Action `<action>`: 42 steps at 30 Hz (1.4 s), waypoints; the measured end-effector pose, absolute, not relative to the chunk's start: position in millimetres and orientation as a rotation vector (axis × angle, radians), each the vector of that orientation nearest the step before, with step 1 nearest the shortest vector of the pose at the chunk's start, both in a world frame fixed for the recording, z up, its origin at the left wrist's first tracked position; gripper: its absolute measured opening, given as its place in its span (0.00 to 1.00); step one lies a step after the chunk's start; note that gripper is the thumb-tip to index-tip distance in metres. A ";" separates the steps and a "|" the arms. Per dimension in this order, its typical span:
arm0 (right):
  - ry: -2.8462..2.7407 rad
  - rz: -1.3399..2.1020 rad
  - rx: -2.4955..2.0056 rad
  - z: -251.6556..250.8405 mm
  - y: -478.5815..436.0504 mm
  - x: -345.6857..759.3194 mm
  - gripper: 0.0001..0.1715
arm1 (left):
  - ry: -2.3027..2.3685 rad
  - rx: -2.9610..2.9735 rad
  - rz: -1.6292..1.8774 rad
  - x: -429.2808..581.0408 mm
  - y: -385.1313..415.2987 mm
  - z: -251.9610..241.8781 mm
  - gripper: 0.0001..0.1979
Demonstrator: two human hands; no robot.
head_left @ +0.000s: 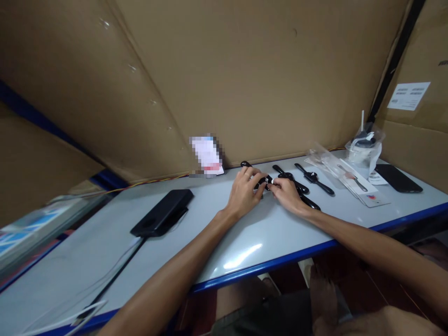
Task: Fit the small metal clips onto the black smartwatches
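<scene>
Fingertip work at the middle of the pale table (245,242), close under the cardboard wall (245,84). Left hand (245,191) knuckles-up and curled shut around a black watch (263,184), pressing it to the tabletop, probably to steady it. Right hand (287,193) brought in against the left, thumb and forefinger pinched on a small white piece (271,180) at the watch body; a grip suited to a tiny part, though too small to tell what it is. One strap end (247,164) poking out beyond the left knuckles, another black strap (311,204) trailing from under the right palm; cannot tell whether both belong to the held watch. Just beside the right hand, a nearer spare watch (292,179) and a farther spare watch (314,178), laid flat, unbuckled, side by side but apart, seemingly to keep them sorted and within reach. Further right, clear packets (345,177) fanned on the tabletop, a bagged item (364,142) upright at the back, a dark phone (399,178) flat near the table's end, out of the hands' way. Well apart on the left, a black case (163,212) with its cable (115,275) running toward the near edge
</scene>
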State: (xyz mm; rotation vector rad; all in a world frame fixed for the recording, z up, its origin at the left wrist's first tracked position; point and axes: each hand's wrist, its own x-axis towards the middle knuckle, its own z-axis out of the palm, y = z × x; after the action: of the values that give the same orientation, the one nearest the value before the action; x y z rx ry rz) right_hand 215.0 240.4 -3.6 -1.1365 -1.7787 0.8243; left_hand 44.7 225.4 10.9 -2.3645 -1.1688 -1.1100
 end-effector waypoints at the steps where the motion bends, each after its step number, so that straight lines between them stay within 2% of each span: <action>1: -1.777 0.824 -1.133 -3.6 240.3 215.1 0.19 | -1.174 -2.358 -1.101 44.4 225.6 11.0 0.10; 12: -1.762 0.841 -1.109 -2.0 238.0 215.5 0.17 | -1.252 -2.293 -1.006 46.7 225.3 9.1 0.15; 28: -1.715 0.909 -1.169 1.2 237.0 214.5 0.18 | -1.235 -2.262 -0.970 43.9 226.7 9.5 0.12; 34: -1.693 0.933 -1.174 2.1 237.0 214.7 0.25 | -1.262 -2.267 -0.949 45.4 225.2 9.7 0.11; 42: -1.706 0.876 -1.163 1.3 236.9 215.3 0.27 | -1.268 -2.296 -0.982 47.7 223.5 11.1 0.11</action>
State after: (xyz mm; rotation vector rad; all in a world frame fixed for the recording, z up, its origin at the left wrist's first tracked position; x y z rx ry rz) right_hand 215.3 236.9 1.3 -1.1633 -1.7056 0.8760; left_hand 47.7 223.5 11.1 -2.2963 -1.2683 -0.9821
